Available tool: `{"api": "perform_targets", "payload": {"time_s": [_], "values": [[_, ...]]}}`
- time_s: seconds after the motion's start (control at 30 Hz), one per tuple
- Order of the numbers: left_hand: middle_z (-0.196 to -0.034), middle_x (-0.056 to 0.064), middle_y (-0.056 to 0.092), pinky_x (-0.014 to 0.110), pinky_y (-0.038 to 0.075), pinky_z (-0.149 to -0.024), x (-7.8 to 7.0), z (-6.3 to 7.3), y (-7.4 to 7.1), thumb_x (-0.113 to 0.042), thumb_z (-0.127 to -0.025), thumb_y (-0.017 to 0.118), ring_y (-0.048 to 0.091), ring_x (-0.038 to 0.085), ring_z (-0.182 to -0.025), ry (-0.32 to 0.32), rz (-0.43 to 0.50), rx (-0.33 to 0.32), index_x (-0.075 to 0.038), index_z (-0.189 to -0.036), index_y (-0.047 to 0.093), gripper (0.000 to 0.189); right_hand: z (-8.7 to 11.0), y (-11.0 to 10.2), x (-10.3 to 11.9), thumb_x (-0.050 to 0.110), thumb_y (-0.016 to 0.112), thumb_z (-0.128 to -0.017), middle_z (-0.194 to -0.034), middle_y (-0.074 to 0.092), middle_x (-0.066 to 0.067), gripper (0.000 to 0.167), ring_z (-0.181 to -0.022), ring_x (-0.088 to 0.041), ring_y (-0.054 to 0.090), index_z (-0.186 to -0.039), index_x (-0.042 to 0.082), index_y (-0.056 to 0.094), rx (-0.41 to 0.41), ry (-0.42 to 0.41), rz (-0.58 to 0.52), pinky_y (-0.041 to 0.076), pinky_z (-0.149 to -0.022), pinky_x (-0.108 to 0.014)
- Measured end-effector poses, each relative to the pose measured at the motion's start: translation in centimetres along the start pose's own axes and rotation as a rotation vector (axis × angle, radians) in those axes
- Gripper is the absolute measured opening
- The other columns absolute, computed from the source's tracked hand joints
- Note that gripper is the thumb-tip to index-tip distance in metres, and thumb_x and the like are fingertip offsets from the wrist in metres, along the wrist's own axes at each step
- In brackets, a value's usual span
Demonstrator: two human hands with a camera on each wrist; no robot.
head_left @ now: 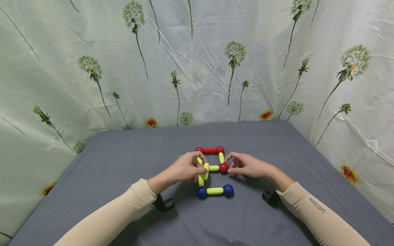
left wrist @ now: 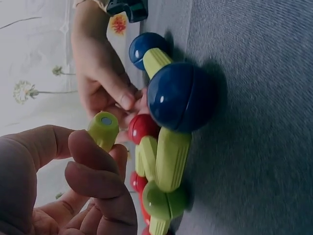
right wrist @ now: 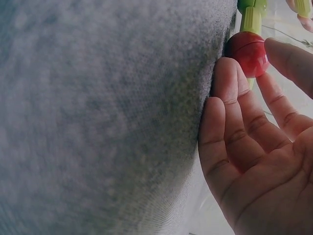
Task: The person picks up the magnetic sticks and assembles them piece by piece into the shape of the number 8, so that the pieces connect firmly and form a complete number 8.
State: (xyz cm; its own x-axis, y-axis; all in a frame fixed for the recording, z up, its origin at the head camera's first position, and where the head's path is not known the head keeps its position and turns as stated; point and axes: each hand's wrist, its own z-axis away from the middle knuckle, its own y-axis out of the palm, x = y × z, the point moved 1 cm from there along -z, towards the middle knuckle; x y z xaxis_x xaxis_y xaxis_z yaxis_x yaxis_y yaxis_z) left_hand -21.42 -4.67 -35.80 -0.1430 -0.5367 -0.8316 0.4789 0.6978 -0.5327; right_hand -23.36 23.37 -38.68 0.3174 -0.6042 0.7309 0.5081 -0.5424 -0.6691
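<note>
My left hand point(head_left: 189, 166) pinches a yellow-green magnetic rod point(left wrist: 103, 131) between thumb and fingers, raised above the figure; a grey magnet shows in its end. At the figure's middle right, my right hand point(head_left: 250, 166) holds a red ball point(head_left: 223, 167) with its fingertips. The figure lies flat: two more red balls joined by a red rod point(head_left: 210, 150) at the far end, yellow-green rods down both sides and across the middle. A green ball point(left wrist: 165, 200) joins the middle left, hidden in the head view. Nearest me, a rod point(head_left: 214, 191) links two blue balls point(head_left: 201, 192).
A grey cloth covers the table point(head_left: 123, 164). Behind it hangs a pale curtain point(head_left: 203, 68) printed with dandelions. Dark straps with camera mounts point(head_left: 163, 204) sit at both wrists. Between the right blue ball point(head_left: 228, 190) and the red ball above it is a gap.
</note>
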Motion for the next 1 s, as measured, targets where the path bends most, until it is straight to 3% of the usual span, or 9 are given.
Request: {"api": "perform_targets", "payload": {"time_s": [0.4,1.0], "values": [[-0.087,0.015,0.075,0.027,0.052,-0.050,-0.6,-1.2,1.6,-0.016,-0.094,0.076,0.063,0.015,-0.050,-0.014,0.070,0.053,-0.013,-0.109,0.062,0.021,0.1,-0.3,-0.3,0.023,0.066,-0.103,-0.102,0.070,-0.011,0.036,-0.083,-0.022,0.062,-0.132,0.005,0.054,0.039,-0.018,-0.099,0.049,-0.070,-0.028],[-0.082,0.012,0.074,0.024,0.050,-0.048,-1.5,-2.1,4.4,-0.016,-0.095,0.076,0.060,0.013,-0.048,-0.060,0.074,0.065,-0.012,-0.107,0.059,0.021,0.0,-0.3,-0.7,0.022,0.065,-0.104,-0.102,0.071,-0.014,0.036,-0.085,-0.021,0.063,-0.133,0.004,0.053,0.053,-0.055,-0.124,0.052,-0.074,-0.027]]}}
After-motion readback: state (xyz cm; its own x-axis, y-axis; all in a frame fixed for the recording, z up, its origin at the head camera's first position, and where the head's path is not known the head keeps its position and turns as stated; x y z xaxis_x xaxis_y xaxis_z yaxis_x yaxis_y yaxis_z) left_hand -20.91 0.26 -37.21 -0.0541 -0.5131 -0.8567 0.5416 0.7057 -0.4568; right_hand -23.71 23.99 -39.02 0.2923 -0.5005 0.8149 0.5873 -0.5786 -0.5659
